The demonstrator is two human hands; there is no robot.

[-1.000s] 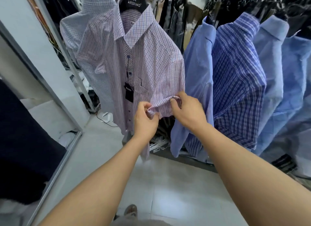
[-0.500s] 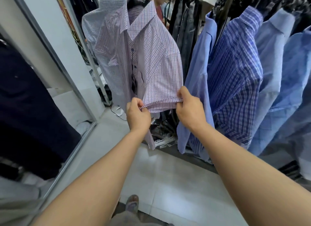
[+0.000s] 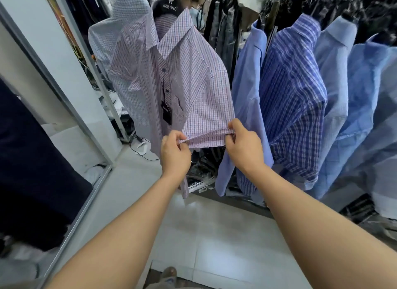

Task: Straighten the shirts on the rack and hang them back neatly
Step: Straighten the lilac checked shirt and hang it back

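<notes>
Hem [image 3: 206,137] of check shirt [image 3: 189,73] taut between hands; left hand [image 3: 175,154] pinches left end, right hand [image 3: 245,150] pinches right end. Hands farther apart than before.

"ARISTINO" in white on the black hanger [image 3: 167,7] above the pink checked shirt [image 3: 189,78].

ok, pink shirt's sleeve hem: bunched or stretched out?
Stretched out: the hem runs straight between the left hand and right hand, each pinching one end.
</notes>
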